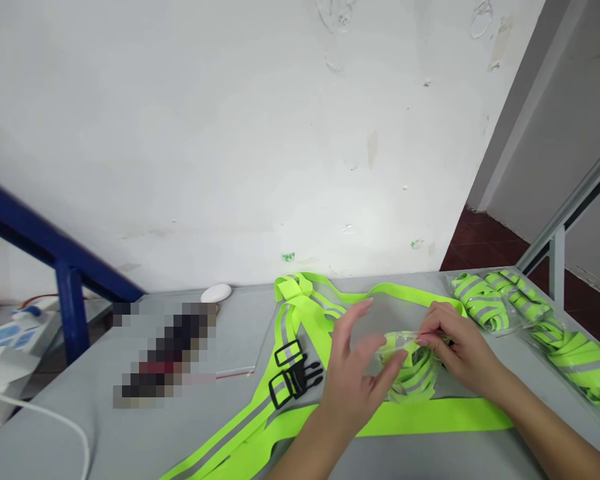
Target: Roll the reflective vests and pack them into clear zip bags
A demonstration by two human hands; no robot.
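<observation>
Between left fingers (349, 327) and right fingers (437, 321) | clear bag (413, 387) | right pinching its edge

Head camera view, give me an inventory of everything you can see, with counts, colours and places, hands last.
Bagged strap bundle: one, lime-grey, at the hands
Other bagged bundles: at least three, lime-grey, table's right end
Loose strapping: count unclear, lime-grey, table middle
Buckle piece: one, black, on the strapping
Flat clear bag: one, red line, left of the buckle
Oval object: one, white, by the wall
Pixelated patch: one, mostly dark, table left, contents hidden
Table: one, grey, below
Wall: one, white, behind
Frame bar: one, blue, left
Cable: one, white, lower left
Left hand: one, bare, beside the bundle
Right hand: one, bare, pinching its bag
</observation>
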